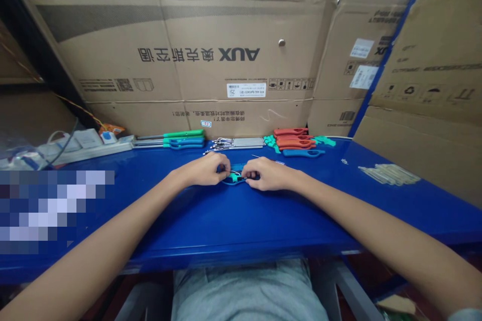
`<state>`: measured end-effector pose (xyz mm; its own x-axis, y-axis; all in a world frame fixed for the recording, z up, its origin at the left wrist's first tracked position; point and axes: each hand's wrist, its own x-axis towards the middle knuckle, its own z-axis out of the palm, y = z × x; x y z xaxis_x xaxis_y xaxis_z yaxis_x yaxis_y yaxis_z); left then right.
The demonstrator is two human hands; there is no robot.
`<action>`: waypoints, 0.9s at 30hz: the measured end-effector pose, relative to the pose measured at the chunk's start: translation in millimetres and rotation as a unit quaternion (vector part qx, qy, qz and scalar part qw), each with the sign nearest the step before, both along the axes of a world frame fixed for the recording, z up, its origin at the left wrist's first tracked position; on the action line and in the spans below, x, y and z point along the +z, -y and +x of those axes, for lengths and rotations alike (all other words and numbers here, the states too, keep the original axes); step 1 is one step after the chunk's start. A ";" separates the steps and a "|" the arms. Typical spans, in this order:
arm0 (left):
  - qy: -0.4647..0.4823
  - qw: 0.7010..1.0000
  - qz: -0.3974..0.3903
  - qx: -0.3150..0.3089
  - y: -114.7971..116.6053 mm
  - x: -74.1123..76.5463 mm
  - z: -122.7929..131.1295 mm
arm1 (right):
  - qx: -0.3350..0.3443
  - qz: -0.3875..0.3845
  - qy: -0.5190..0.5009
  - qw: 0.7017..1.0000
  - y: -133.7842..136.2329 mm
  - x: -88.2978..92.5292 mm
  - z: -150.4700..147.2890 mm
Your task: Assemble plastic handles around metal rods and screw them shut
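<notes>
- Blue painted table (211, 220) runs across the view, with the blue plastic piece held over its middle, between the two hands; whether the piece touches the table is hidden.
- Left hand (202, 170): the grip is narrow, with the fingers curled around the left side of a blue plastic piece (233, 182).
- Right hand (268, 174): the grip is also narrow, with the fingertips (246, 173) pinching the right side of the same piece.
- Teal clip (235, 177) sits on the blue plastic piece between the hands, partly hidden by the fingers.
- Thin steel wire (263, 157) sticks out up and to the right, just above the right hand.
- Farther back on the table, in a row, lie green-handled tools (184, 134), blue-handled tools (184, 143), a bundle of metal wire parts (237, 143) and red plastic handles (295, 139).
- Teal plastic parts (270, 142) lie just left of the red plastic handles, and one blue handle (303, 153) lies just in front of them.
- Pale tubes (389, 174) lie in a loose pile on the right of the table.
- White power strip (94, 148) lies at the back left.
- Cardboard boxes (226, 45) printed "AUX" stand behind the table.
</notes>
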<state>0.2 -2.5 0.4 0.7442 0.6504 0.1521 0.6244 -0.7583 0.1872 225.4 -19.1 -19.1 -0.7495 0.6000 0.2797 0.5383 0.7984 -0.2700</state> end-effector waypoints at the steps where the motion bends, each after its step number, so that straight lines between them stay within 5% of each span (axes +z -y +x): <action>1: 0.002 1.000 0.000 0.005 0.7 0.1 0.2 | 0.002 0.001 0.001 1.000 -0.2 -0.2 0.1; 27: 0.010 0.999 -0.020 0.024 5.2 6.7 0.3 | 0.016 0.020 0.011 1.000 3.1 4.3 -1.5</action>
